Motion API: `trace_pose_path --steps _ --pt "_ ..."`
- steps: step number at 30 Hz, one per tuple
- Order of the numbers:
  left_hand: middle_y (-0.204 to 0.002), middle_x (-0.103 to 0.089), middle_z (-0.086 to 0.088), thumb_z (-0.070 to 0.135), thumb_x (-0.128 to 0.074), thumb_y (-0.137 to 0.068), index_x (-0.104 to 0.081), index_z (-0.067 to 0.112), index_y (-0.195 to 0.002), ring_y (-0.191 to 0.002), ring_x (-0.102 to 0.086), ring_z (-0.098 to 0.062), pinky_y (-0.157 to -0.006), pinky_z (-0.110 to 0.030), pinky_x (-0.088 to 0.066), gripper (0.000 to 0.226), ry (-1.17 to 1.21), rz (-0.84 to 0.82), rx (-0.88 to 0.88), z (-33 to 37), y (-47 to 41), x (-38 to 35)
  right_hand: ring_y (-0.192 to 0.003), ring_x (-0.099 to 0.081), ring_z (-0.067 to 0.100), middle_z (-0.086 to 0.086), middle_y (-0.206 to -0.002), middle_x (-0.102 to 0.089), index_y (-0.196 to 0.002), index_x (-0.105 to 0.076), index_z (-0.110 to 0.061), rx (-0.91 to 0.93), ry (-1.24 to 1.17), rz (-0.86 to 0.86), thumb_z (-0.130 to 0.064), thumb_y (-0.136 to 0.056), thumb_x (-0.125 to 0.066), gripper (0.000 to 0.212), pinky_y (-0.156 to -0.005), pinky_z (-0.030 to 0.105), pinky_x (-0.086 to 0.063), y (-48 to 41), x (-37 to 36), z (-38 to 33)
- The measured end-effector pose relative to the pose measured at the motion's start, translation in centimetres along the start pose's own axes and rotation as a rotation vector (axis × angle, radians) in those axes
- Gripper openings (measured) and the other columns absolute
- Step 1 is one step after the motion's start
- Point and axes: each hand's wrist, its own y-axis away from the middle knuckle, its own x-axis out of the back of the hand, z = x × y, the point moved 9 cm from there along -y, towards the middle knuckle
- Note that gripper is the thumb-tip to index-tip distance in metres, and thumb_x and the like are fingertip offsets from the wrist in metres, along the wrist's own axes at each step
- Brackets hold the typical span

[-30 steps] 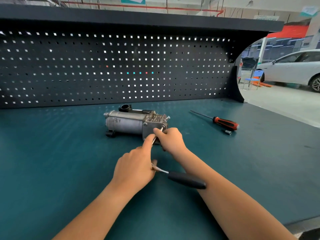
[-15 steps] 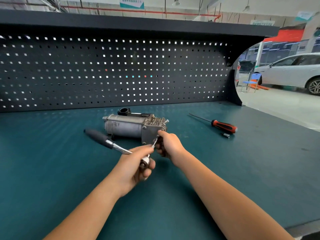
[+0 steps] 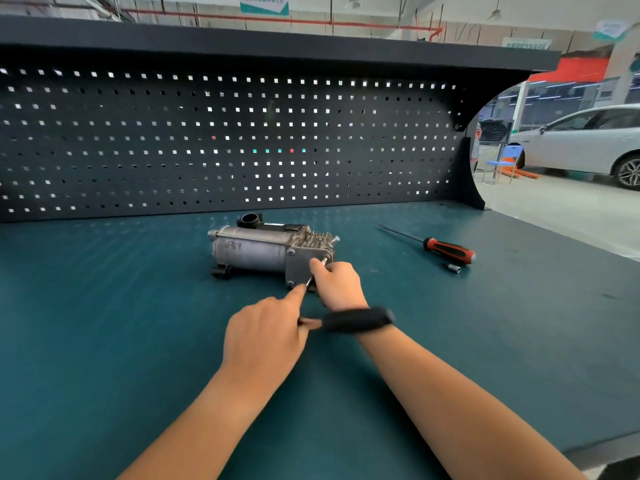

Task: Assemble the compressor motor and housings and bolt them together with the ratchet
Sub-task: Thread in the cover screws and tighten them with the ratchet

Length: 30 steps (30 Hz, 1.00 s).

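The fingers of the right hand [image 3: 337,284] pinch a thin extension bar [image 3: 309,280] against the end plate of the compressor [image 3: 256,252]. The left hand [image 3: 263,337] curls round the head of the ratchet [image 3: 356,320], forefinger stretched along the bar, the black handle blurred and pointing right. The compressor lies on its side mid-bench [image 3: 104,341], housings joined. This looks like bolt tightening. The next swing needs the socket kept square. A screwdriver [image 3: 448,251] lies well to the right.

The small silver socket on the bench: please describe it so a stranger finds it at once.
On the right half of the teal workbench top lies a long screwdriver with a red and black handle. Just nearer the viewer, beside that handle, lies the small silver metal socket, a short stubby cylinder with no handle.
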Motion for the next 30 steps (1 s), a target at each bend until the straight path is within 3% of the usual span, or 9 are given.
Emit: trace_pose_path --steps 3,5,9,12,15,18,22,27,30 --pt "-0.092 -0.058 0.005 0.043 -0.049 -0.089 -0.044 0.040 -0.132 -0.088 -0.061 -0.021 -0.059 -0.027 -0.032 0.044 0.097 0.108 -0.013 0.3 -0.1 1.1 -0.041 -0.037 0.014 -0.003 -0.042 -0.050 -0.058 -0.043 -0.010 -0.131 -0.390 -0.087 -0.021 -0.094 -0.043 0.037 -0.040 0.018 -0.029 0.5 -0.7 0.9" --pt "-0.093 -0.062 0.006 0.045 -0.054 -0.086 -0.051 0.039 -0.123 -0.090 -0.060 -0.023 -0.062 -0.029 -0.037 0.038 0.280 0.089 0.047 -0.1 -0.1 0.8 -0.039 -0.036 0.012 -0.007 -0.037 -0.050 -0.061 -0.045 -0.011 -0.177 -0.491 -0.135 -0.021 -0.094 -0.044 0.035 -0.042 0.022 -0.029 0.7 -1.1 1.2" --pt "-0.061 -0.064 0.016 0.032 -0.069 -0.080 -0.056 0.046 -0.088 -0.063 -0.062 -0.012 -0.058 -0.024 -0.048 0.020 0.806 -0.076 0.184 -0.9 -0.1 -1.3 -0.034 -0.038 0.010 -0.004 -0.039 -0.049 -0.059 -0.045 -0.010 -0.176 -0.543 -0.144 -0.021 -0.095 -0.045 0.038 -0.041 0.022 -0.029 0.4 -1.5 1.3" --pt "-0.056 -0.064 0.006 0.027 -0.064 -0.086 -0.063 0.029 -0.085 -0.042 -0.057 -0.009 -0.046 -0.014 -0.047 0.002 1.407 -0.196 0.480 -1.0 0.7 -3.1 -0.034 -0.042 0.008 -0.008 -0.036 -0.048 -0.060 -0.047 -0.012 -0.177 -0.568 -0.144 -0.022 -0.096 -0.044 0.038 -0.041 0.019 -0.031 0.5 -1.9 1.4" --pt "-0.064 -0.069 -0.006 0.045 -0.049 -0.091 -0.066 0.008 -0.089 -0.037 -0.055 -0.009 -0.044 -0.020 -0.052 0.040 1.924 -0.335 0.787 0.0 1.6 -4.2 -0.032 -0.041 0.008 -0.007 -0.040 -0.050 -0.064 -0.048 -0.011 -0.202 -0.628 -0.168 -0.026 -0.096 -0.044 0.035 -0.043 0.022 -0.033 0.7 -2.0 1.5" --pt "-0.066 -0.069 -0.011 0.047 -0.043 -0.093 -0.067 -0.006 -0.083 -0.033 -0.052 -0.010 -0.042 -0.023 -0.052 0.059 2.230 -0.465 0.915 1.4 2.2 -4.3 -0.033 -0.043 0.009 -0.005 -0.042 -0.052 -0.072 -0.050 -0.012 -0.268 -0.724 -0.177 -0.027 -0.096 -0.045 0.029 -0.046 0.024 -0.035 1.0 -2.2 1.7" --pt "-0.054 -0.061 -0.003 0.030 -0.048 -0.094 -0.063 0.000 -0.089 -0.033 -0.049 -0.007 -0.041 -0.021 -0.050 0.034 2.043 -0.414 0.823 1.2 1.8 -4.4 -0.032 -0.043 0.011 -0.003 -0.039 -0.050 -0.071 -0.050 -0.010 -0.315 -0.800 -0.215 -0.027 -0.097 -0.043 0.032 -0.039 0.020 -0.034 1.3 -2.4 1.7" --pt "-0.044 -0.055 0.008 0.020 -0.053 -0.091 -0.054 0.025 -0.083 -0.038 -0.046 -0.005 -0.050 -0.024 -0.043 0.010 1.075 -0.197 0.400 -0.8 0.4 -2.4 -0.043 -0.043 0.013 0.002 -0.052 -0.050 -0.064 -0.055 -0.007 -0.179 -0.382 -0.129 -0.030 -0.096 -0.039 0.042 -0.042 0.020 -0.032 0.8 -1.0 1.4" --pt "-0.059 -0.055 0.005 0.030 -0.052 -0.089 -0.050 0.028 -0.090 -0.063 -0.056 -0.016 -0.060 -0.033 -0.043 0.003 0.725 -0.053 0.265 -0.8 0.1 -0.3 -0.050 -0.040 0.019 0.005 -0.055 -0.044 -0.055 -0.041 -0.011 -0.022 -0.129 0.015 -0.033 -0.092 -0.047 0.043 -0.051 0.026 -0.035 0.5 0.5 0.5"
